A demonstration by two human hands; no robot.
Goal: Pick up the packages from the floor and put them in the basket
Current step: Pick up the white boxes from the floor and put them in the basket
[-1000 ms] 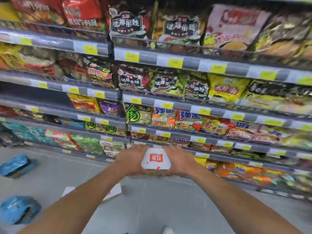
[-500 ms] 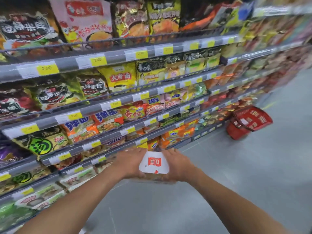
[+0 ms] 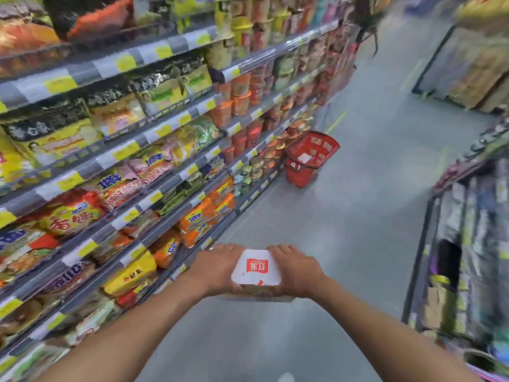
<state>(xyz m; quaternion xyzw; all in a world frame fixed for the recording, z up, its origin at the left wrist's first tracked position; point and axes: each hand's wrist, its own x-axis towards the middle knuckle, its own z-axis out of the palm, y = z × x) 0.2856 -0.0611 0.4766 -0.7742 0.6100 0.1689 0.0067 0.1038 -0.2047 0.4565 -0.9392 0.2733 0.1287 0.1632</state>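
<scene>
A white package [image 3: 254, 268] with a red label is held in front of me at waist height. My left hand [image 3: 216, 268] grips its left side and my right hand [image 3: 296, 271] grips its right side, fingers curled over the far edge. The red plastic basket [image 3: 311, 157] stands on the grey floor further down the aisle, close against the foot of the left shelving. A white item lies inside it. Both hands are well short of the basket.
Long shelves [image 3: 132, 150] packed with noodle packets and cups run along the left. Another rack [image 3: 465, 244] stands on the right, and a display [image 3: 468, 64] at the far right. Grey floor [image 3: 358, 216] stretches between them toward the basket.
My view has swung right along the aisle. The blue packages on the floor have left the view and the red basket has come in and grown nearer. Both hands still hold the white package.
</scene>
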